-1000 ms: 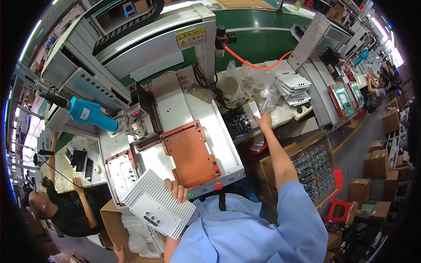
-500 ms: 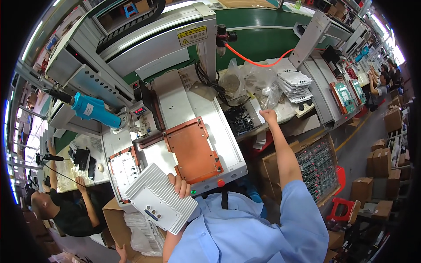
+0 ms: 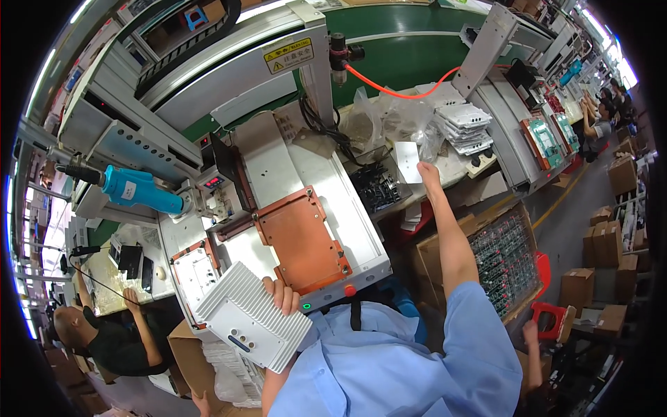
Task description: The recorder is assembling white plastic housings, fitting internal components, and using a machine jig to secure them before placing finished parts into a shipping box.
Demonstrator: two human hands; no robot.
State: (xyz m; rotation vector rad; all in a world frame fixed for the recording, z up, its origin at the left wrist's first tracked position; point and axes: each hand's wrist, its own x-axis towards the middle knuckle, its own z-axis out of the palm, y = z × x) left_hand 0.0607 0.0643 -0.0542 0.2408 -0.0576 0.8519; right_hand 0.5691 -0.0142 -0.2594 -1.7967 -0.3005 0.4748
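My left hand (image 3: 282,295) grips the edge of a white metal housing (image 3: 243,306) with ridged fins along its side and round connectors on its face. It is tilted in front of my body, to the left of the orange fixture plate (image 3: 295,240). Stretched out to the far right, my right hand (image 3: 429,175) pinches a flat white card (image 3: 408,161) by its edge. The card is above a bin of small black parts (image 3: 377,187). A second white housing part (image 3: 196,272) lies in the fixture at the left.
A blue electric screwdriver (image 3: 142,191) is mounted at the left on the machine frame. White castings (image 3: 464,128) are stacked at the back right. Circuit boards (image 3: 506,264) fill a carton at my right. A co-worker (image 3: 118,340) is at the left; a red stool (image 3: 552,321) stands right.
My right hand has lifted the white card up from the bin and turned it. The left hand keeps the housing nearly in place. Another person's arm has appeared at the lower right.
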